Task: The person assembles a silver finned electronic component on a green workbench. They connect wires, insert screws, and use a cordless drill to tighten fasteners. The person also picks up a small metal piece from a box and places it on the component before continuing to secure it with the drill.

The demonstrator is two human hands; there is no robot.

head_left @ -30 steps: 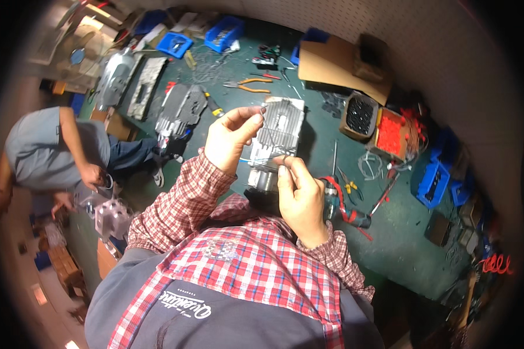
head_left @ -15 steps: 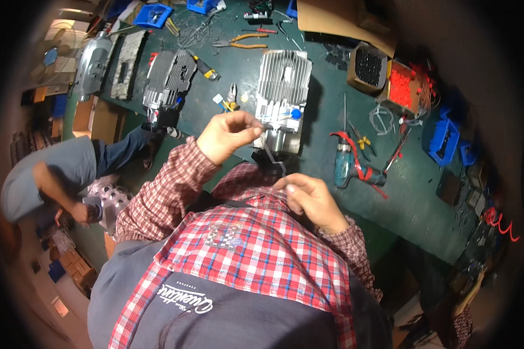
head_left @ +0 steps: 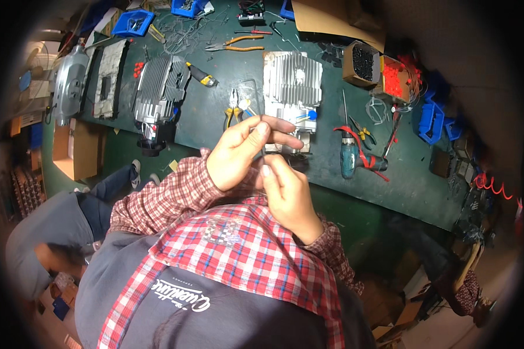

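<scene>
My left hand (head_left: 236, 152) pinches a thin grey bent wire (head_left: 258, 98) between thumb and forefinger, its other fingers stretched out to the right. The wire's hooked upper end sticks up past this hand. Just below, my right hand (head_left: 287, 195) is closed around the wire's lower part, with the fingertips hiding its end. Beyond my hands a silver finned metal housing (head_left: 292, 78) lies on the green table, a blue round part (head_left: 312, 115) at its near end. Yellow-handled pliers (head_left: 233, 107) lie left of it, partly behind my left hand.
To the right lie a teal power drill (head_left: 349, 154) and small pliers (head_left: 364, 135). Behind them stand boxes of black parts (head_left: 362, 63) and red parts (head_left: 392, 80). A second finned housing (head_left: 160, 87) lies left, near a utility knife (head_left: 202, 75). Another person (head_left: 52, 232) is at lower left.
My hands have come closer together, the right one moving up and left beneath the left. The wire, stretched between them before, now points up past my left hand. The view has shifted slightly.
</scene>
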